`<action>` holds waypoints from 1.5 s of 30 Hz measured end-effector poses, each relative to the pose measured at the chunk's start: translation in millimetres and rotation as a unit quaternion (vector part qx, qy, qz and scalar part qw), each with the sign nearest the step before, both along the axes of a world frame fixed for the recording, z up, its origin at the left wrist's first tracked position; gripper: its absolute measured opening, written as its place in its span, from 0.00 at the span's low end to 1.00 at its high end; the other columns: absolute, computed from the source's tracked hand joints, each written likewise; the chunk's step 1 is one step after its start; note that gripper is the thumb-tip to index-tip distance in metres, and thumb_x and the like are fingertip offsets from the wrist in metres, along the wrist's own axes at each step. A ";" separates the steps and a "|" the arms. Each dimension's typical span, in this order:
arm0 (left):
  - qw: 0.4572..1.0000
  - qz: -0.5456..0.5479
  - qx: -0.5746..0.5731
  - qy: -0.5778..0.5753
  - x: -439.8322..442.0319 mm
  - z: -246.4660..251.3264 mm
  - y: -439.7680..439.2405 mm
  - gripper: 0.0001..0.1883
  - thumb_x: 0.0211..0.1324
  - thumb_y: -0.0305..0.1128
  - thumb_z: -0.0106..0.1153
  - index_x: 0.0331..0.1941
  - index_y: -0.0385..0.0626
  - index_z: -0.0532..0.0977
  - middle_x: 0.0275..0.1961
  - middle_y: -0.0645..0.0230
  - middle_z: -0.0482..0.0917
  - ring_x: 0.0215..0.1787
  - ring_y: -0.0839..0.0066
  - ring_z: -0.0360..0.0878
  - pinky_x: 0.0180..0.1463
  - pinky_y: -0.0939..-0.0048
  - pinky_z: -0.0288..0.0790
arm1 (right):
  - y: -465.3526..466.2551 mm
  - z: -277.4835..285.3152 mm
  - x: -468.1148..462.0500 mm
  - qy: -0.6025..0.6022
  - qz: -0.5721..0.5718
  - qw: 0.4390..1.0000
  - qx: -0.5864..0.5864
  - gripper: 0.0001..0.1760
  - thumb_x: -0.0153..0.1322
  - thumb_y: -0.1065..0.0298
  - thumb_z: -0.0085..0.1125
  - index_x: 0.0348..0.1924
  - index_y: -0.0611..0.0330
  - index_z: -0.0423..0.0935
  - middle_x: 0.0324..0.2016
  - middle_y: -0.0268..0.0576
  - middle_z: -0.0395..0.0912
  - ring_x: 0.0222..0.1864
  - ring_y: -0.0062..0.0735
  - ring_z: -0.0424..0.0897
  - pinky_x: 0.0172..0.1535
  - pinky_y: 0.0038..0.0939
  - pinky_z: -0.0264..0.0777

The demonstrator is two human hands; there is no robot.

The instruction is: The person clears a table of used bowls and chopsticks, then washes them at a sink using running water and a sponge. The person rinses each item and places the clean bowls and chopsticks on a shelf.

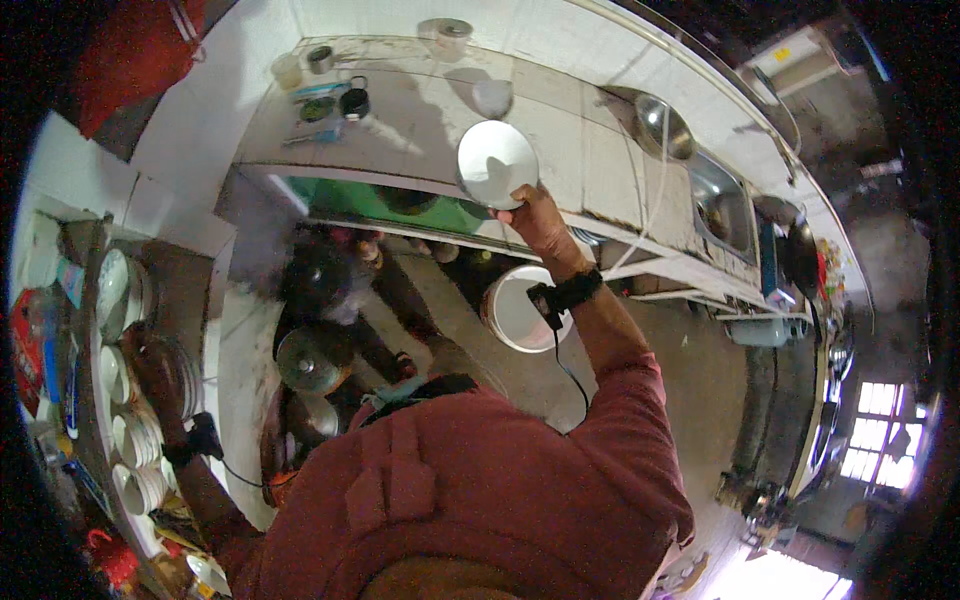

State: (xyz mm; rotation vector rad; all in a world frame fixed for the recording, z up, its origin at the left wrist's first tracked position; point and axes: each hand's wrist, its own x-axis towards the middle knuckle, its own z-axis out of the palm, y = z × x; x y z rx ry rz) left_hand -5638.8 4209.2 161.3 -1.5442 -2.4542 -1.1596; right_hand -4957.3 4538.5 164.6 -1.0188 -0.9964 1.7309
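Note:
My right hand (536, 217) grips a round white dish (498, 161) by its near rim, above the edge of the counter. A smaller white bowl (493, 97) stands just beyond it on the counter. My left hand (148, 360) is in the shadowed dish shelf at the left, among stacked bowls and plates. Beside it are stacked plates (187, 375), and a white bowl (114, 281) leans above it. Shadow hides the left fingers, so whether they hold anything is unclear. Both wrists wear black straps with cables.
A long pale counter (555, 161) runs across the front, holding cups (319, 58) and a metal bowl (664, 127). A metal sink (720, 210) is set in at the right. Below stand a white bucket (517, 311) and a lidded pot (307, 364). More bowls (135, 487) fill the left shelf.

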 end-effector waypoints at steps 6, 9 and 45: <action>0.970 -0.143 -0.159 -0.113 102.5 -12.5 126.4 0.13 0.70 0.33 0.50 0.53 0.44 0.76 0.41 0.65 0.81 0.34 0.80 0.75 0.34 0.75 0.67 | -77.9 9.8 75.1 0.156 -0.017 0.983 -0.092 0.29 0.69 0.53 0.60 0.59 0.55 0.67 0.38 0.41 0.77 0.28 0.32 0.77 0.31 0.27 0.71; 0.911 -0.148 -0.192 -0.333 136.3 -36.1 159.3 0.13 0.70 0.36 0.52 0.52 0.45 0.77 0.32 0.69 0.80 0.21 0.86 0.67 0.22 0.77 0.60 | -96.9 18.5 137.3 0.140 -0.092 0.980 -0.108 0.24 0.70 0.49 0.61 0.53 0.53 0.71 0.32 0.35 0.78 0.25 0.28 0.75 0.29 0.25 0.69; 0.947 -0.266 -0.087 -0.160 388.2 -27.8 159.1 0.21 0.63 0.36 0.56 0.57 0.40 0.70 0.43 0.55 0.79 0.44 0.56 0.79 0.45 0.61 0.74 | -73.9 4.1 -37.1 -0.185 0.412 0.877 0.164 0.40 0.73 0.42 0.57 0.72 0.52 0.57 0.59 0.44 0.70 0.50 0.31 0.79 0.42 0.30 0.79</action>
